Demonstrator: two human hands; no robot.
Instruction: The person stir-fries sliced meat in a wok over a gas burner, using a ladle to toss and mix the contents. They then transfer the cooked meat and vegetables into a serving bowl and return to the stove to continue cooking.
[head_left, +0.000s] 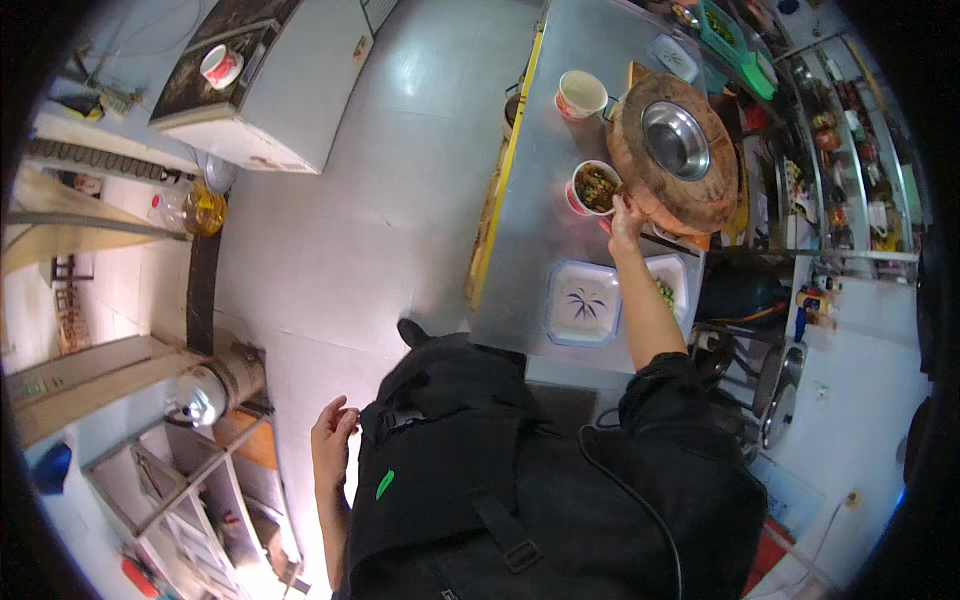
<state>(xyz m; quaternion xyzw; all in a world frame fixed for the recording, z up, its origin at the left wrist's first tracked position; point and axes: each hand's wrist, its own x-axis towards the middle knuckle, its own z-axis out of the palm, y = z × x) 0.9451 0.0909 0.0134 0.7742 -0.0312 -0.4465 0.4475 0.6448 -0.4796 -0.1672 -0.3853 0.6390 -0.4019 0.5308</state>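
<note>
My right hand (626, 219) grips the near right side of a red-and-white paper bowl (597, 187) filled with brown food and green bits, over the steel counter. An empty-looking paper bowl (581, 95) stands farther up the counter. Just right of my hand is a thick round wooden chopping block (637, 165) with a steel bowl (676, 141) on it. Below my hand lie a white tray with a blue leaf pattern (583, 303) and another white dish (679, 274) holding chopped greens, partly hidden by my forearm. My left hand (334, 433) hangs beside my body, fingers loosely curled, holding nothing.
Another patterned dish (673, 58) and a green basket (718, 28) stand at the counter's far end. Shelves of containers (847, 150) are at right. At left are a white cabinet (300, 90) bearing a paper cup (222, 67), a bottle of yellow oil (202, 210) and a metal cylinder (236, 379).
</note>
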